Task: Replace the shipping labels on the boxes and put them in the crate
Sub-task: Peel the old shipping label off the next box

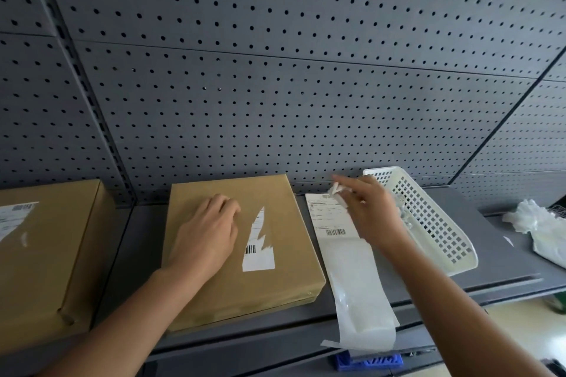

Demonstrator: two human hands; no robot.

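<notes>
A flat brown cardboard box [275, 285] lies on the grey shelf in the middle. A torn remnant of a white shipping label [258, 249] with a barcode still sticks to its top. My left hand [208, 229] rests flat on the box, left of the remnant. My right hand [370, 211] hovers to the right, its fingers pinched on a crumpled scrap of torn label [337, 193], over a strip of new labels [333, 217] on backing paper. A white perforated plastic basket [441, 229] lies just right of that hand.
A second brown box [61, 254] with an intact label sits at the left. Crumpled white plastic [539, 223] lies at the far right on the grey shelf [496, 266]. A grey pegboard wall [275, 70] rises behind. A blue object [367, 361] shows below the shelf edge.
</notes>
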